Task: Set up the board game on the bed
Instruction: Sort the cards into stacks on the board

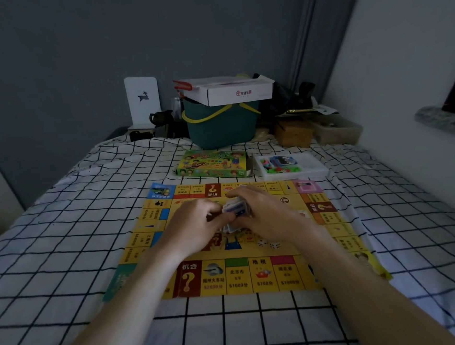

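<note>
From the head view, a yellow game board (237,273) lies flat near the middle of the bed (63,239), which is covered in a white sheet with a black grid. Above the board's centre both hands meet on a small stack of cards (233,212). The left hand (195,224) curls its fingers around the stack's left side; the right hand (265,213) arches over it, fingers bent and gripping from the right. Two white dice (270,244) rest on the board just below the hands. Beyond the board's far edge lie the green game box (212,164) and a clear tray of coloured pieces (288,164), side by side. A teal basket (222,126) stands at the bed's far end.
</note>
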